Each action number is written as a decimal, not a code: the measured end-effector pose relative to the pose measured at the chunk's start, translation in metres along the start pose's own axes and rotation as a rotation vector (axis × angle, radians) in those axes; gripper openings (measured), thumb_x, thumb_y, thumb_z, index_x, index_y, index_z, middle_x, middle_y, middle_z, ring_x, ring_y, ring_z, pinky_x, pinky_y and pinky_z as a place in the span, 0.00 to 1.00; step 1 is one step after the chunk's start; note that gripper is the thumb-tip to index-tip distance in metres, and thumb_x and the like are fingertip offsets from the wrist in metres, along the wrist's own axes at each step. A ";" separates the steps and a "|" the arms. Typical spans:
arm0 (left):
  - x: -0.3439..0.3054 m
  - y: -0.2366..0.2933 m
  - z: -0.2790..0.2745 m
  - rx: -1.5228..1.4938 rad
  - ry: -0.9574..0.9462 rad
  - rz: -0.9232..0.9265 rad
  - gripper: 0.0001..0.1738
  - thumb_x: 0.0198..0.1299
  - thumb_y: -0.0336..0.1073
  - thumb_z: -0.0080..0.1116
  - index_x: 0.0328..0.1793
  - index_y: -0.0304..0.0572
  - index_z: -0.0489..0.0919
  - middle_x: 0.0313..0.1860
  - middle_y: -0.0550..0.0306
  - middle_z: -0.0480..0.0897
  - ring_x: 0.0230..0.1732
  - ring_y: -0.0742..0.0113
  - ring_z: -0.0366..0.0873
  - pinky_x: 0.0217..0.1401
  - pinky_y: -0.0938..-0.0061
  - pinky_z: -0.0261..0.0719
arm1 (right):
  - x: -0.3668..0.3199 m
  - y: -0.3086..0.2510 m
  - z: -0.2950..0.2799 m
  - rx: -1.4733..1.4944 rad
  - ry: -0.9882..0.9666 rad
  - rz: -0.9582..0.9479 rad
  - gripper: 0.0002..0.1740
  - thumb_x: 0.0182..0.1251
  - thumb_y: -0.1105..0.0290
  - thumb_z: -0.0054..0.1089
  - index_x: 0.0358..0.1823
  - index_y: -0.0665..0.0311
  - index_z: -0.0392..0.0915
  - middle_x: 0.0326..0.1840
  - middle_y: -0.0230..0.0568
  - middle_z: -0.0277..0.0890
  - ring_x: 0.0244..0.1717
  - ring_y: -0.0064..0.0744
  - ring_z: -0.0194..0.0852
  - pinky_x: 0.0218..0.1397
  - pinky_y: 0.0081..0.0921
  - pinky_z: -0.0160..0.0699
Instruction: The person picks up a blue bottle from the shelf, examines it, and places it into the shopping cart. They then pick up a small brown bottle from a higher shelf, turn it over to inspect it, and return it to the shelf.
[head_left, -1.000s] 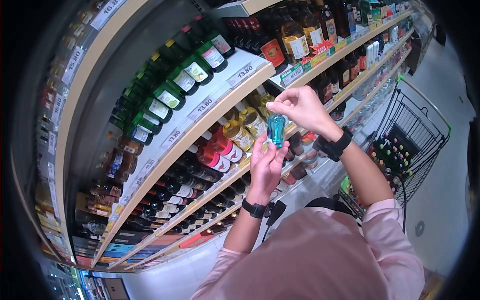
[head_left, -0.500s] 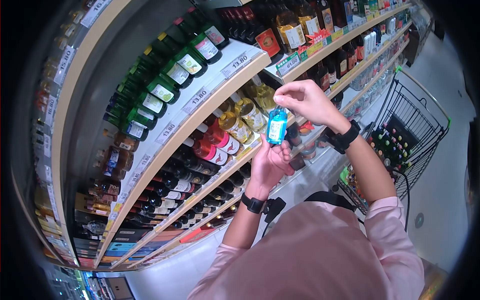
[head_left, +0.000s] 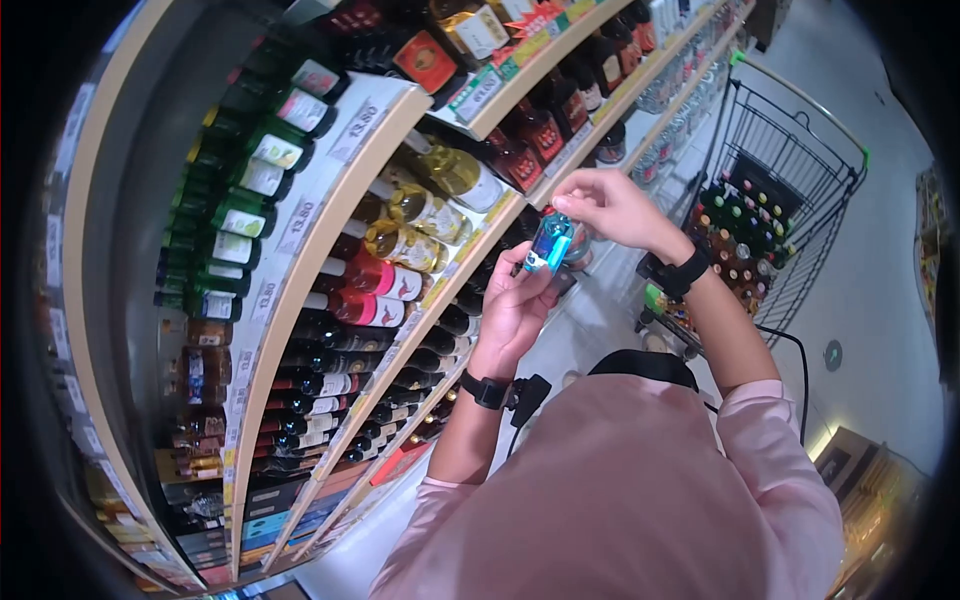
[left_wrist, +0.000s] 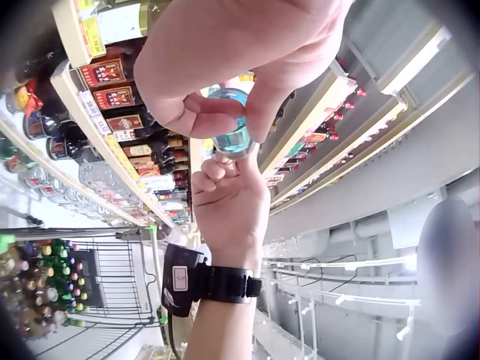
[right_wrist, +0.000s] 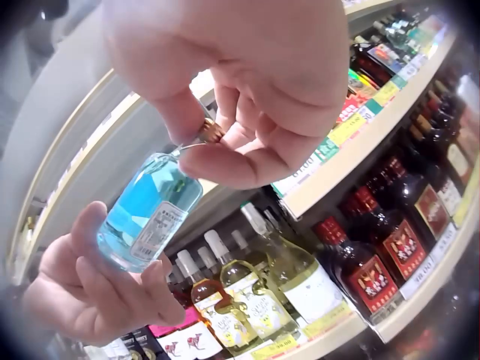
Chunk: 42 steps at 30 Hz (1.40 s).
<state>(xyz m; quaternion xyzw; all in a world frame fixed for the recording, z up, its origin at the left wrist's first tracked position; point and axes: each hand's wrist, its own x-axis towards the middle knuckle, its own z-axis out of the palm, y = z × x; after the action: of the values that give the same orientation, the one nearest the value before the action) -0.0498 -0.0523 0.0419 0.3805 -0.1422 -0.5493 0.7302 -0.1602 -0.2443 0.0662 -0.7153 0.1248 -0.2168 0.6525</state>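
Observation:
A small clear bottle of blue liquid [head_left: 549, 243] is held between both hands in front of the shelves. My left hand [head_left: 513, 312] grips its lower end, with thumb and fingers on opposite sides of the glass in the left wrist view. At the top, my right hand [head_left: 622, 212] pinches the neck, where a copper-coloured cap [right_wrist: 213, 130] shows between thumb and fingers. A white printed label [right_wrist: 160, 231] is on one side of the bottle, which leans at a slant in the right wrist view.
Shelves of bottles curve along the left, with green bottles [head_left: 245, 222] on one tier and yellow bottles [head_left: 408, 240] below. Price tags line the shelf edge [head_left: 385, 130]. A shopping cart [head_left: 790, 150] holding several capped bottles [head_left: 745, 225] stands at right.
The bottle has turned and tilted, its label swinging into sight and away again. My left fingers have closed around its base. The view has swung, shifting shelves and cart leftward.

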 end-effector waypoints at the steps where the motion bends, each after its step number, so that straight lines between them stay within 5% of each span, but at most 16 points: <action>1: 0.003 -0.008 -0.004 0.036 0.015 -0.019 0.21 0.64 0.20 0.55 0.60 0.49 0.71 0.53 0.51 0.79 0.45 0.64 0.80 0.48 0.71 0.77 | -0.008 0.011 -0.005 0.060 -0.028 0.073 0.13 0.72 0.62 0.59 0.42 0.67 0.79 0.24 0.25 0.74 0.22 0.13 0.67 0.24 0.14 0.65; 6: 0.007 -0.034 0.013 0.125 0.053 -0.138 0.29 0.59 0.21 0.61 0.65 0.51 0.68 0.52 0.59 0.79 0.48 0.70 0.78 0.49 0.74 0.76 | -0.062 0.058 -0.072 0.035 0.049 0.142 0.09 0.73 0.68 0.54 0.41 0.68 0.77 0.26 0.27 0.74 0.25 0.15 0.69 0.29 0.15 0.69; 10: 0.003 -0.040 0.004 0.145 0.223 -0.132 0.21 0.66 0.28 0.57 0.65 0.47 0.70 0.55 0.53 0.79 0.49 0.64 0.79 0.54 0.68 0.76 | -0.129 0.106 -0.143 -0.033 0.441 0.405 0.07 0.66 0.72 0.57 0.34 0.69 0.78 0.23 0.31 0.76 0.23 0.17 0.72 0.27 0.18 0.71; 14: -0.006 -0.042 -0.023 0.012 0.301 -0.125 0.18 0.66 0.28 0.56 0.61 0.46 0.72 0.48 0.54 0.80 0.45 0.64 0.79 0.47 0.71 0.77 | -0.210 0.171 -0.189 -0.068 0.791 0.491 0.06 0.58 0.72 0.61 0.31 0.69 0.78 0.24 0.36 0.79 0.23 0.22 0.77 0.27 0.20 0.73; 20: -0.007 -0.050 -0.019 -0.103 0.383 -0.178 0.13 0.69 0.31 0.53 0.58 0.49 0.73 0.44 0.58 0.80 0.40 0.66 0.77 0.46 0.70 0.77 | -0.279 0.253 -0.217 -0.595 0.828 0.881 0.14 0.50 0.62 0.65 0.26 0.68 0.78 0.23 0.48 0.80 0.29 0.41 0.82 0.38 0.34 0.79; 21: -0.004 -0.052 -0.014 -0.109 0.381 -0.187 0.13 0.68 0.30 0.53 0.57 0.48 0.72 0.44 0.57 0.80 0.41 0.66 0.77 0.46 0.70 0.77 | -0.282 0.264 -0.218 -0.594 0.817 0.922 0.16 0.49 0.61 0.66 0.29 0.69 0.79 0.27 0.55 0.81 0.33 0.52 0.82 0.43 0.39 0.80; 24: 0.007 -0.057 0.001 -0.119 0.361 -0.196 0.11 0.68 0.30 0.53 0.55 0.48 0.73 0.44 0.56 0.80 0.40 0.66 0.76 0.46 0.71 0.76 | -0.290 0.309 -0.216 -0.663 0.802 1.019 0.15 0.48 0.63 0.65 0.30 0.69 0.80 0.32 0.60 0.82 0.39 0.53 0.84 0.47 0.42 0.80; 29: 0.020 -0.061 0.023 -0.116 0.320 -0.175 0.10 0.68 0.31 0.54 0.54 0.47 0.74 0.45 0.55 0.79 0.41 0.67 0.75 0.46 0.73 0.74 | -0.288 0.345 -0.207 -0.746 0.400 1.320 0.19 0.58 0.65 0.64 0.49 0.68 0.79 0.51 0.59 0.81 0.54 0.53 0.81 0.56 0.42 0.81; 33: 0.018 -0.068 0.030 -0.105 0.366 -0.183 0.09 0.68 0.31 0.53 0.54 0.47 0.74 0.45 0.56 0.78 0.42 0.68 0.75 0.47 0.72 0.74 | -0.296 0.373 -0.199 -0.851 -0.012 1.251 0.19 0.59 0.65 0.62 0.51 0.66 0.80 0.52 0.54 0.82 0.53 0.47 0.83 0.51 0.38 0.85; 36: 0.015 -0.074 0.032 -0.116 0.391 -0.184 0.09 0.69 0.32 0.53 0.53 0.48 0.74 0.45 0.56 0.78 0.42 0.67 0.75 0.47 0.72 0.74 | -0.299 0.419 -0.185 -0.910 -0.239 1.407 0.25 0.44 0.69 0.73 0.47 0.68 0.81 0.43 0.50 0.84 0.45 0.43 0.86 0.46 0.37 0.86; 38: 0.012 -0.075 0.031 -0.130 0.408 -0.187 0.08 0.69 0.32 0.53 0.52 0.48 0.75 0.45 0.55 0.78 0.42 0.67 0.75 0.47 0.72 0.74 | -0.309 0.435 -0.179 -0.888 -0.355 1.343 0.27 0.44 0.63 0.75 0.47 0.67 0.81 0.44 0.47 0.84 0.45 0.40 0.86 0.45 0.35 0.87; 42: 0.009 -0.079 0.037 -0.133 0.442 -0.174 0.07 0.69 0.32 0.53 0.51 0.48 0.75 0.45 0.55 0.78 0.42 0.67 0.74 0.47 0.72 0.74 | -0.331 0.470 -0.167 -0.808 -0.215 1.323 0.34 0.45 0.54 0.76 0.53 0.64 0.81 0.50 0.47 0.83 0.52 0.41 0.84 0.51 0.36 0.86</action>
<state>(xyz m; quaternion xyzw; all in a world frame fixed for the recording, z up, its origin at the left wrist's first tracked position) -0.1243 -0.0838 0.0086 0.4533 0.0910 -0.5216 0.7170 -0.4793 -0.2932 -0.4373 -0.6914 0.5304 0.3498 0.3438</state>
